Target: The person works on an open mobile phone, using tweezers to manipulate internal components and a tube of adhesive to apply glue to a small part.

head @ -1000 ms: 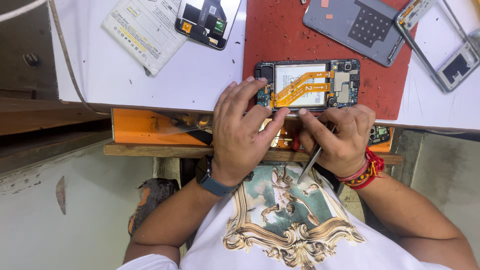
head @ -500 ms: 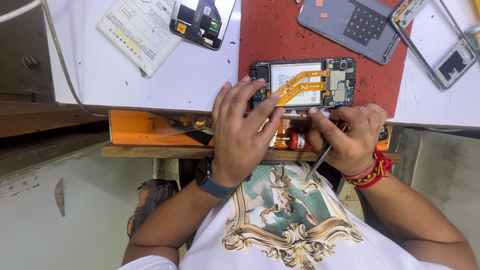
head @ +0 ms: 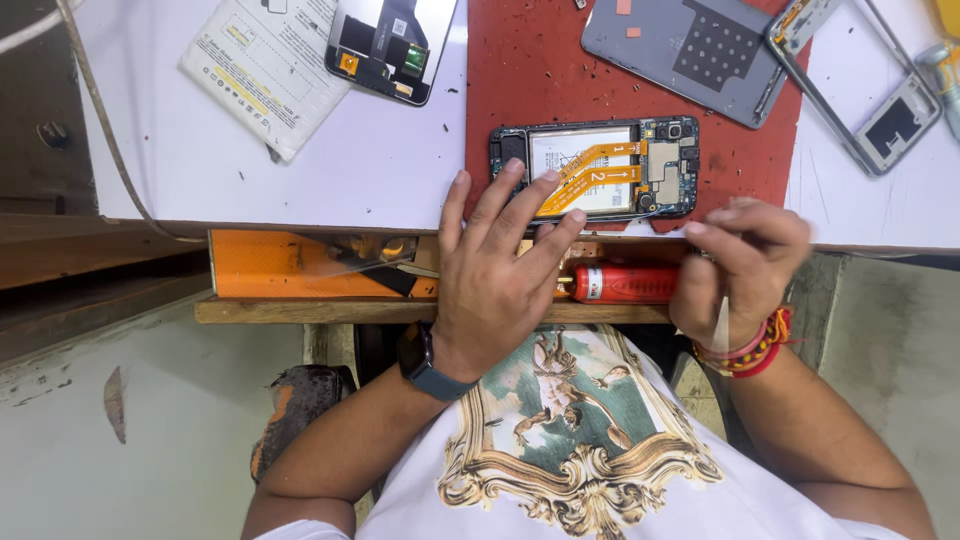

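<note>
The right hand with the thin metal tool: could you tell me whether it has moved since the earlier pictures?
Yes. The right hand has slid rightward along the table edge, from below the opened phone to beyond its right end.

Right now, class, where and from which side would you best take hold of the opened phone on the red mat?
Probably by the phone's two long edges, from its right end: it lies flat, the left hand covers its left part, and its exposed orange ribbon cable runs across the middle.
</note>
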